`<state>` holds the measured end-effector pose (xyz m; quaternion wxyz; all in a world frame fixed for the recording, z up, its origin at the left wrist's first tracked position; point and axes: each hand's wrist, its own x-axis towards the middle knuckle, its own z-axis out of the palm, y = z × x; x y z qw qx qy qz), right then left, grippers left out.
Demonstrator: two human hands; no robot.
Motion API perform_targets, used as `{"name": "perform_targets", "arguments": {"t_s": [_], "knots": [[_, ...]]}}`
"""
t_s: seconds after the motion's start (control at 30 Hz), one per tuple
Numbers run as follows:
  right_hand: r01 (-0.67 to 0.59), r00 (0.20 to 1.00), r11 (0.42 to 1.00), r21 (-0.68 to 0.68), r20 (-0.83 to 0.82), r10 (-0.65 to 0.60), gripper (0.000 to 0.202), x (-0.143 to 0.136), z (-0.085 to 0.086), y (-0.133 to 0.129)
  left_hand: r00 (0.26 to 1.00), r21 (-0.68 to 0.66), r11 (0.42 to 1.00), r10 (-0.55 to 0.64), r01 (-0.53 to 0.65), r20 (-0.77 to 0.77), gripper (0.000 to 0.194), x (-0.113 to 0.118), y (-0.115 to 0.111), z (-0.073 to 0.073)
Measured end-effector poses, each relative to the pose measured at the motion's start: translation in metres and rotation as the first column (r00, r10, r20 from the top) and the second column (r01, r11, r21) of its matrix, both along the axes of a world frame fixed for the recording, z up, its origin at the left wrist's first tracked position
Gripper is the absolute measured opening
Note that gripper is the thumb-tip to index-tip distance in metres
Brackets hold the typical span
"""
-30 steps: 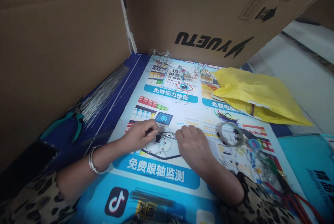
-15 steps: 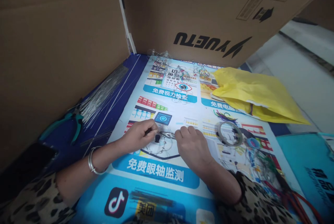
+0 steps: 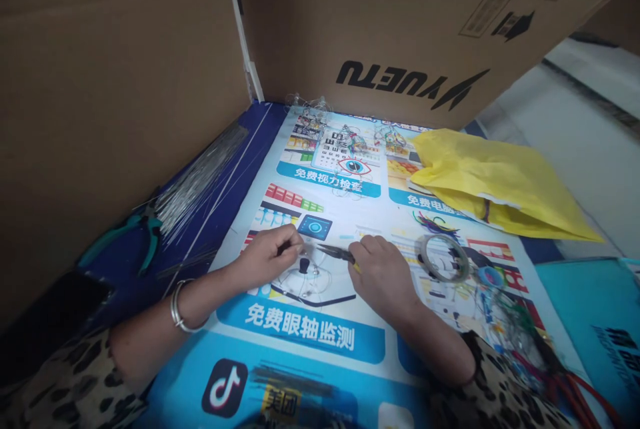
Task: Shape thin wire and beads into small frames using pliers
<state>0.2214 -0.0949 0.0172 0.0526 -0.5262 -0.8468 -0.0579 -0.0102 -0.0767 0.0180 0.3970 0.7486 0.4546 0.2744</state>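
Observation:
My left hand point(image 3: 270, 257) is closed in a pinch on a thin wire strung with small clear beads point(image 3: 315, 270). The wire hangs in a loop over the printed sheet point(image 3: 400, 229), just right of the fingers. My right hand point(image 3: 384, 277) grips needle-nose pliers point(image 3: 336, 252) with a bit of yellow handle showing. Their dark tips point left toward my left fingers, apart from them by a short gap. Whether the jaws are fully closed is hard to see.
Straight wires point(image 3: 197, 179) and teal-handled pliers point(image 3: 145, 236) lie at left. A wire coil point(image 3: 444, 257), tangled threads and red-handled tools point(image 3: 575, 389) lie at right, with a yellow bag point(image 3: 505, 169) behind. Cardboard point(image 3: 400, 9) walls the back and left.
My right hand has drawn the pliers rightward, away from my left hand, and their tips show more clearly. My left hand keeps its pinch on the beaded wire.

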Motion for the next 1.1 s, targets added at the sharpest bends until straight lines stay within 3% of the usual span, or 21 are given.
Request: {"name": "perform_targets", "arguments": {"t_s": [0.5,0.67,0.8,0.87,0.97,1.1], "knots": [[-0.144,0.988,0.987,0.067,0.061,0.140,0.007,-0.009,0.001,-0.001,0.998,0.061,0.996,-0.062,0.060,0.027,0.017,-0.001,0.001,-0.002],[-0.169,0.983,0.977,0.133,0.093,0.158,0.012,-0.010,0.000,-0.004,0.994,0.154,0.983,-0.110,0.104,0.027,0.015,-0.006,-0.001,-0.001],[-0.172,0.983,0.973,0.153,0.096,0.159,0.013,-0.009,-0.002,-0.004,1.000,0.270,0.963,0.008,-0.002,-0.022,0.020,-0.012,-0.013,0.002],[-0.171,0.983,0.973,0.156,0.101,0.156,0.013,-0.009,-0.003,-0.004,0.996,0.318,0.947,0.060,-0.036,-0.066,0.014,-0.015,-0.022,0.003],[-0.171,0.982,0.972,0.158,0.109,0.155,0.012,-0.010,-0.004,-0.004,0.970,0.332,0.943,0.058,0.024,-0.235,0.012,-0.014,-0.034,0.005],[-0.179,0.981,0.972,0.154,0.103,0.164,0.013,-0.011,-0.003,-0.004,0.837,0.289,0.955,0.098,0.073,-0.538,0.016,-0.003,-0.043,0.007]]}}
